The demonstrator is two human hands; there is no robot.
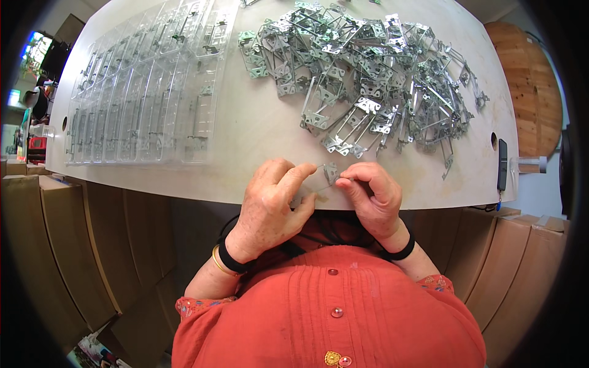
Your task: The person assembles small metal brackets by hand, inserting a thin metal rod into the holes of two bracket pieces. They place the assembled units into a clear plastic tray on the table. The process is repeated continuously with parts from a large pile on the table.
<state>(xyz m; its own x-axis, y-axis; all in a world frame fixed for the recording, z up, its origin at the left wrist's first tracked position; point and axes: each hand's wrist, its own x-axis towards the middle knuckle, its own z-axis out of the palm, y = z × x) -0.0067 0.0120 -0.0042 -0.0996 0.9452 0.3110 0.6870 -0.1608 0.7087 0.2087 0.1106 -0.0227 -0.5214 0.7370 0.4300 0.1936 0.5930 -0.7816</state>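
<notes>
Between my two hands, just above the table's near edge, is a small metal bracket frame (331,174) with thin rods. My left hand (273,199) has its thumb and index finger closed on the rods at the frame's left side. The fingertips of my right hand (373,193) pinch the frame's right end; part of the piece is hidden behind them. Beyond my hands lies a large tangled heap of similar silvery metal frames (368,105), with plates and rods overlapping.
Clear plastic trays (132,116) with long compartments stand stacked at the left, holding metal parts. A dark flat device (502,165) sits at the table's right edge. Cardboard boxes (58,236) line both sides below the white table (245,141). A round wooden board (527,89) leans at the right.
</notes>
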